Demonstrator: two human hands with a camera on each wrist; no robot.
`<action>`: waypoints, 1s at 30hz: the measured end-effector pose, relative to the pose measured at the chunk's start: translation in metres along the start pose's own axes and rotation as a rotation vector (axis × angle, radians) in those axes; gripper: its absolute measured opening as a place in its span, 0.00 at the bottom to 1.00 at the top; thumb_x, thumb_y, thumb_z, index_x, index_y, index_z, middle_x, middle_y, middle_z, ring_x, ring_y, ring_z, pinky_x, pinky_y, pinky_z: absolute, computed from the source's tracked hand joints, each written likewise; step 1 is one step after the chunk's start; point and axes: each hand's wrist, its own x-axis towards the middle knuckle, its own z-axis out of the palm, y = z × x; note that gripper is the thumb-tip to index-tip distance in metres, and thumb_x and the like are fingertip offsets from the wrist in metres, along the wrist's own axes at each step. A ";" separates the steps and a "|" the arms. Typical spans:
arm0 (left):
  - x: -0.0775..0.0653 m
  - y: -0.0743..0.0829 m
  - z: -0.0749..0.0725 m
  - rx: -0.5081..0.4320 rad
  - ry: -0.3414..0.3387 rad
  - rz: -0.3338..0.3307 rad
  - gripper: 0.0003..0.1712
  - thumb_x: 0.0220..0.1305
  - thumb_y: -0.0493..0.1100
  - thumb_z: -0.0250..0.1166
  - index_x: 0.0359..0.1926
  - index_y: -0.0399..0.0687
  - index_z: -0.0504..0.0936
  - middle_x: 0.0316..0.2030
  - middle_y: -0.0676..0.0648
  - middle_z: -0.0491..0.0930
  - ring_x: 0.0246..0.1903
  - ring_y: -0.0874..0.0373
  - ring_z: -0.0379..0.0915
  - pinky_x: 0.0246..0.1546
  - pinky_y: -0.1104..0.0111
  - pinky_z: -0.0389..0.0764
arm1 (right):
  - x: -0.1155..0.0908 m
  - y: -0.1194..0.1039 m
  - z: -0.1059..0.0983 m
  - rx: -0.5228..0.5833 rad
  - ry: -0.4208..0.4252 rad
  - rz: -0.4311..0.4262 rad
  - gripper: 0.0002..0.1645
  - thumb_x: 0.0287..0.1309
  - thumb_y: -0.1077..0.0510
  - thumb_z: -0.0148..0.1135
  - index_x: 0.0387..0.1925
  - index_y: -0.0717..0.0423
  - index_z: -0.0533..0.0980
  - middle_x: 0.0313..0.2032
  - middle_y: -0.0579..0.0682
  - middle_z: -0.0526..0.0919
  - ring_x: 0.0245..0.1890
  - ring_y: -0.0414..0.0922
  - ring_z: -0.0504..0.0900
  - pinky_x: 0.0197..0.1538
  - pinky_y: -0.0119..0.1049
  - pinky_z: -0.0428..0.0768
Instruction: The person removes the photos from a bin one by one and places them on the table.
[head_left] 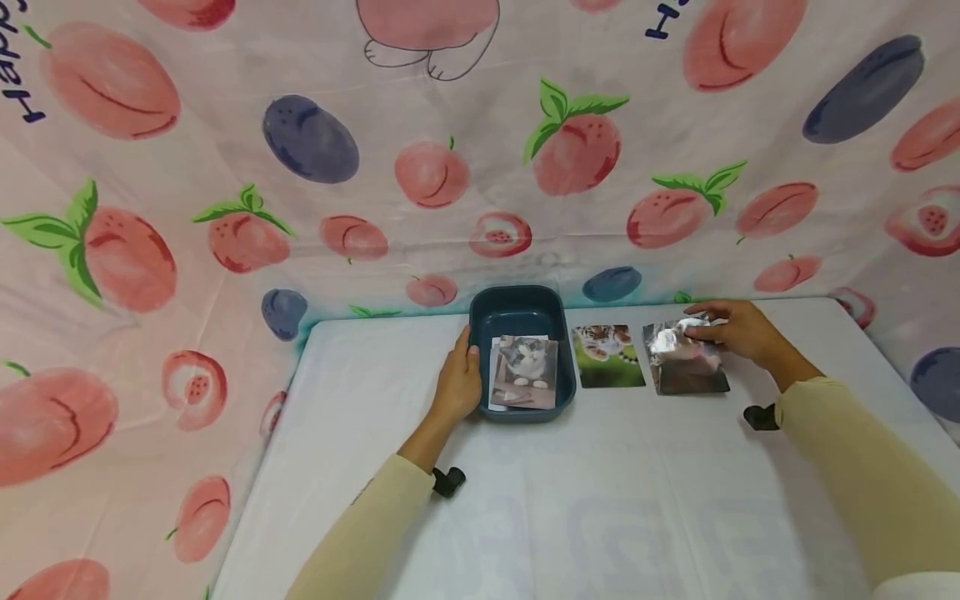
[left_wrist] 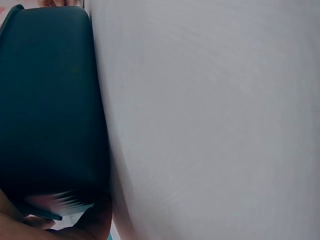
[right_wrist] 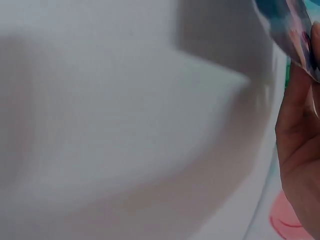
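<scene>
A dark teal rectangular tray (head_left: 517, 298) stands near the table's back edge. Inside lie photo cards, the top one showing a grey-and-white cat (head_left: 525, 367). My left hand (head_left: 456, 379) grips the tray's left side, thumb at the rim; in the left wrist view the tray's outer wall (left_wrist: 50, 100) fills the left. To the tray's right lies a tiger photo card (head_left: 609, 357). Farther right, my right hand (head_left: 738, 333) pinches a shiny photo card (head_left: 686, 358) by its upper right part. In the right wrist view this glossy card (right_wrist: 287, 30) looks bent and is cut off by the frame edge.
The table (head_left: 600, 492) has a white cover. A fruit-print cloth (head_left: 450, 117) hangs right behind its back edge and along the left side. A small black device (head_left: 450, 482) sits at the left wrist, another black device (head_left: 761, 417) at the right.
</scene>
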 end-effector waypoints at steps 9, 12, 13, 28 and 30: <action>0.000 -0.002 0.001 0.013 -0.004 0.008 0.31 0.84 0.51 0.39 0.82 0.51 0.50 0.75 0.35 0.63 0.76 0.41 0.56 0.76 0.47 0.58 | 0.008 -0.001 0.016 -0.067 0.105 0.006 0.32 0.60 0.40 0.72 0.56 0.58 0.81 0.53 0.66 0.82 0.31 0.44 0.81 0.30 0.36 0.81; 0.000 -0.003 0.001 0.014 0.002 0.014 0.31 0.84 0.50 0.39 0.82 0.51 0.51 0.75 0.35 0.63 0.76 0.40 0.57 0.76 0.47 0.58 | 0.012 -0.001 0.020 -0.100 0.114 0.002 0.30 0.61 0.41 0.72 0.55 0.58 0.81 0.53 0.67 0.82 0.35 0.49 0.83 0.32 0.37 0.80; 0.000 -0.003 0.001 0.014 0.004 0.016 0.31 0.84 0.50 0.40 0.82 0.51 0.51 0.74 0.35 0.63 0.76 0.40 0.57 0.76 0.47 0.58 | 0.013 -0.001 0.021 -0.110 0.118 -0.002 0.30 0.61 0.42 0.72 0.55 0.59 0.81 0.53 0.67 0.83 0.38 0.52 0.84 0.33 0.38 0.80; 0.001 -0.002 0.000 0.017 0.000 0.004 0.31 0.84 0.51 0.39 0.82 0.51 0.50 0.75 0.36 0.63 0.76 0.42 0.57 0.76 0.48 0.58 | 0.014 -0.013 0.030 -0.190 0.169 -0.035 0.26 0.61 0.49 0.73 0.53 0.63 0.80 0.52 0.68 0.82 0.51 0.64 0.81 0.48 0.59 0.80; 0.001 -0.002 0.000 0.015 0.001 0.007 0.31 0.84 0.50 0.39 0.82 0.51 0.50 0.75 0.37 0.63 0.76 0.42 0.57 0.76 0.48 0.58 | 0.014 -0.013 0.030 -0.200 0.165 -0.021 0.27 0.61 0.48 0.73 0.54 0.63 0.80 0.52 0.68 0.81 0.51 0.64 0.80 0.48 0.59 0.80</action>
